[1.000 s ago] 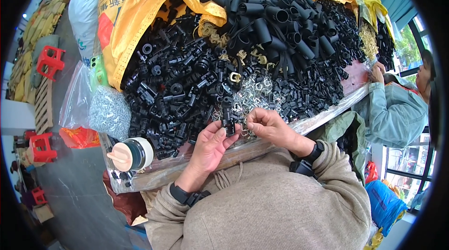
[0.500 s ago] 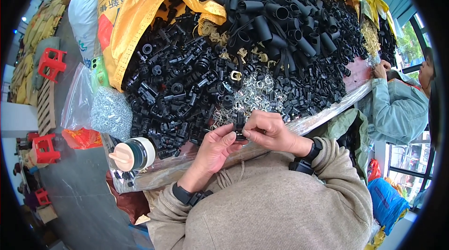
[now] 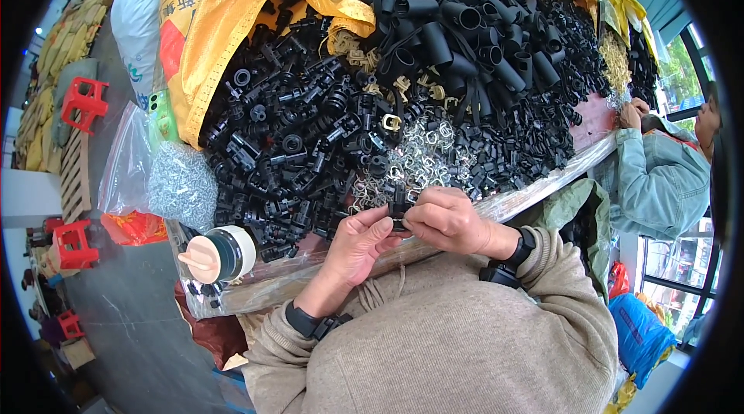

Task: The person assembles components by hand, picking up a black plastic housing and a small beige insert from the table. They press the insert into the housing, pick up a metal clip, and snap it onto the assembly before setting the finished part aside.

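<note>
My left hand (image 3: 362,243) and my right hand (image 3: 443,218) meet just above the table's near edge, both pinching one small black plastic part (image 3: 398,211) between their fingertips. Right behind the hands lies a scatter of small silver metal clips (image 3: 415,152). A big heap of black plastic fittings (image 3: 302,135) covers the table beyond them, and black tubes (image 3: 453,23) are piled further back. Whether a clip is on the held part is hidden by my fingers.
A clear bag of small metal pieces (image 3: 180,185) and a dark bottle with a pink cap (image 3: 217,254) sit at the left. Yellow sacks (image 3: 225,19) lie behind the heap. Another person in a light blue jacket (image 3: 659,174) works at the right. Red stools (image 3: 84,102) stand on the floor.
My hands were apart over the clips; they have come together at the table edge, both now gripping the small black part.
</note>
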A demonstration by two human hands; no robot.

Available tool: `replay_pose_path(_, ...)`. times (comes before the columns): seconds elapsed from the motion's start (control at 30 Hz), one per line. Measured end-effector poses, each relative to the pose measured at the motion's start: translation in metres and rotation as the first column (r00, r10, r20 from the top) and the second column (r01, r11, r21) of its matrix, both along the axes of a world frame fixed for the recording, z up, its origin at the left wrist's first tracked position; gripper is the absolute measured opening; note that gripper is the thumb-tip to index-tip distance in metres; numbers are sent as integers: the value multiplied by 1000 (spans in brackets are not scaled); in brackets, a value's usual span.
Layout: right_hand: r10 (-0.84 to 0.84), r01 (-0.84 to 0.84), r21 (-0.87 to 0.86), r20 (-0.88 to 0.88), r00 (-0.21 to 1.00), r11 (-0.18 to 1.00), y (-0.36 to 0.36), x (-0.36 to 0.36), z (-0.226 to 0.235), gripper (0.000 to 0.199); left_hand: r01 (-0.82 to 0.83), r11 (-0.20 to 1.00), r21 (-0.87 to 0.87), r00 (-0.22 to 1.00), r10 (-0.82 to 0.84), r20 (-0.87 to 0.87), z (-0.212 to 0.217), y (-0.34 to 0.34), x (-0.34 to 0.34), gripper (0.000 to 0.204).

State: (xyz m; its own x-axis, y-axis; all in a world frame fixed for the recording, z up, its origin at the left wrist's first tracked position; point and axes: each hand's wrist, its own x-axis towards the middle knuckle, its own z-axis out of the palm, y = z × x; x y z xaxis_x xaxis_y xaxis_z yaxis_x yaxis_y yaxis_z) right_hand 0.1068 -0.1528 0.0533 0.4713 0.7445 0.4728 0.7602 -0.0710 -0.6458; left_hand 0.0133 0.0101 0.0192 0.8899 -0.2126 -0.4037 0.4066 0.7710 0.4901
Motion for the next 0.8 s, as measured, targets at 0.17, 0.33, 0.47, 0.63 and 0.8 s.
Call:
replay_pose_path(0.17, 36, -39, -38, -56, 998, 999, 1, 0, 1, 13, -13, 999, 47, 1000, 14, -18, 0, 1, 0, 26)
replay_pose_path(0.33, -41, -35, -110, -617, 786, 993, -2, 2, -9, 12, 40, 993, 112, 999, -38, -16, 9, 2, 5, 26)
replay_pose_path(0.47, 49, -167, -74, -775, 630, 983, -11, 24, -17, 13, 75, 989, 125, 997, -72, -28, 10, 1, 1, 28)
replay_pose_path(0.63, -76, 36, -113, -377, 923, 993, 10, 70, -5, 14, 58, 991, 121, 998, -55, -29, 9, 2, 3, 28)
replay_pose_path(0.8, -171, 271, -299, 321, 931, 915, 27, 95, -37, 13, 43, 995, 88, 999, -41, -24, 9, 3, 3, 26)
